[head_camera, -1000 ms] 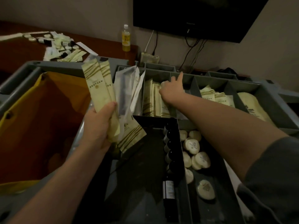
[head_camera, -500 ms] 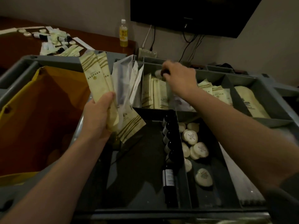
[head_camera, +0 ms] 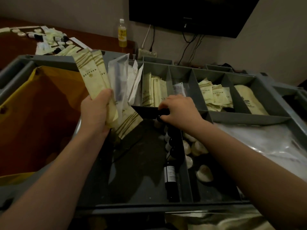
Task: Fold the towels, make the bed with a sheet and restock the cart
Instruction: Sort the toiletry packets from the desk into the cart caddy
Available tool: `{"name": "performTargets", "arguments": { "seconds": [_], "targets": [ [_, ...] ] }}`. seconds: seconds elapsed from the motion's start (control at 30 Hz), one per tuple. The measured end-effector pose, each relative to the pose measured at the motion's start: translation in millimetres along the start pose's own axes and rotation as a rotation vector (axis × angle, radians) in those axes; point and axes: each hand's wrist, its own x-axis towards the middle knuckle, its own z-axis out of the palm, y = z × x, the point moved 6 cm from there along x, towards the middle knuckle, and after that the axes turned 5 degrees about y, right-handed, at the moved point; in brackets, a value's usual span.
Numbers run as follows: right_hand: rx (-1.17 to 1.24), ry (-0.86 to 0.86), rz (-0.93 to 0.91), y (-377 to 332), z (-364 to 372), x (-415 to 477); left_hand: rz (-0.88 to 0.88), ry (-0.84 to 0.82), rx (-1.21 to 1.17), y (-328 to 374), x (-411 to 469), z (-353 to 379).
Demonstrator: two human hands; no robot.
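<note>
1. A dim room: a television on the wall, and a drink bottle at the back of the wooden surface, which has loose toiletries scattered across it. The grey cart stands right in front of me, with its orange bag to my left.
2. My left hand is closed round a fan of packets — cream ones and clear-white ones — with their long sides roughly upright.
3. My right hand has its fingers curled over a small bottle, a dark one, at the far end of the narrow slot.
4. The next move, I judge, turns on this: the slot runs straight away from me and the row of bottles lies along that line, so the small bottle should go down in line with them. The right hand is directly over the slot; the left is off to the side and full.
5. Stacked packets like mine stand in the back compartment just beyond both hands. Round soaps lie in the bin right of the slot.
6. Writing: the packets carry gold stripes, a small emblem and a line of print I cannot read. The nearest bottle has a white label that is illegible, as are the drink bottle's label and the television's mark.
</note>
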Motion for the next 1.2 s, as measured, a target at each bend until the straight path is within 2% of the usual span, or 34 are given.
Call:
{"name": "performTargets", "arguments": {
  "seconds": [0.1, 0.2, 0.37, 0.47, 0.6, 0.73, 0.9, 1.07, 1.13, 1.2],
  "targets": [
    [-0.018, 0.035, 0.006, -6.2, 1.3, 2.5, 0.0, -0.009, -0.03, 0.8, -0.3, -0.1],
    [-0.023, -0.009, 0.037, -5.6, 1.5, 3.8, -0.009, -0.019, -0.042, -0.3, 1.6, 0.6],
    [0.075, 0.036, 0.009, -7.4, -19.6, -11.5, -0.013, -0.016, -0.023, -2.2, 1.3, 0.5],
    [0.038, -0.013, -0.133, -17.1, -27.2, -38.6, -0.008, -0.006, 0.042, -7.2, 1.6, 2.3],
    [0.011, -0.202, -0.289, -36.4, -21.2, -80.6, 0.029, -0.04, 0.101, -9.4, -3.8, 6.7],
    [-0.187, -0.378, -0.495, -57.6, -8.0, -105.3, 0.029, -0.061, 0.081, -9.9, -6.9, 8.0],
    [-0.36, -0.432, -0.699, -76.7, 15.9, -119.5, 0.033, -0.071, 0.038, -6.0, -13.2, 6.6],
    [-0.421, -0.427, -0.731, -81.6, 25.9, -120.8, -0.021, -0.047, -0.04, -5.4, -14.3, -5.0],
    [-0.311, -0.385, -0.615, -74.7, 12.1, -117.3, -0.028, -0.046, -0.063, -5.7, -12.8, -8.4],
    [-0.107, -0.347, -0.4, -57.9, -5.8, -116.2, -0.026, -0.034, -0.079, -5.3, -13.4, -12.2]
  ]
}}
